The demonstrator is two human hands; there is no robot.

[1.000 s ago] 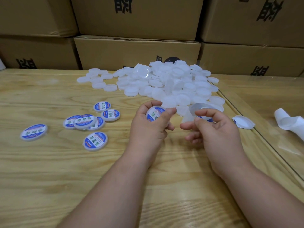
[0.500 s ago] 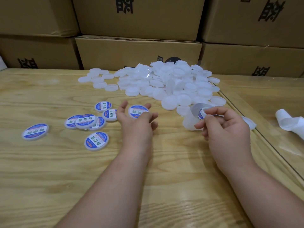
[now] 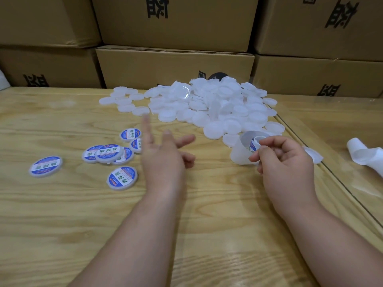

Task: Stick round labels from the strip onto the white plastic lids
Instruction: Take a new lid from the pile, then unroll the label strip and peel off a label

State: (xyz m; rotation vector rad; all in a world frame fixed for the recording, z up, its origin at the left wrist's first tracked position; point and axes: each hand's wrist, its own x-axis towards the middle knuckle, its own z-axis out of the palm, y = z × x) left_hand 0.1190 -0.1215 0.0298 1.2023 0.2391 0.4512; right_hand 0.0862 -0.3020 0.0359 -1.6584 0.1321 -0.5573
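Right grip [image 3: 285, 160] pinching curled label strip [image 3: 253, 142], apparently trailing away; left grip [image 3: 163, 154] wide, empty.

The left hand [image 3: 163, 158] is smeared by motion and covers part of one labelled lid [image 3: 136, 145], the right hand [image 3: 284, 160] hides most of the label strip [image 3: 253, 144] it pinches — perhaps one label showing — and a dark round object [image 3: 216, 76] sits half-buried behind the lid pile [image 3: 217, 106].

Bare white lids [image 3: 207, 108] heaped mid-table, labelled lids [image 3: 122, 178] flat at left, label strip [image 3: 253, 144] curled by heap.
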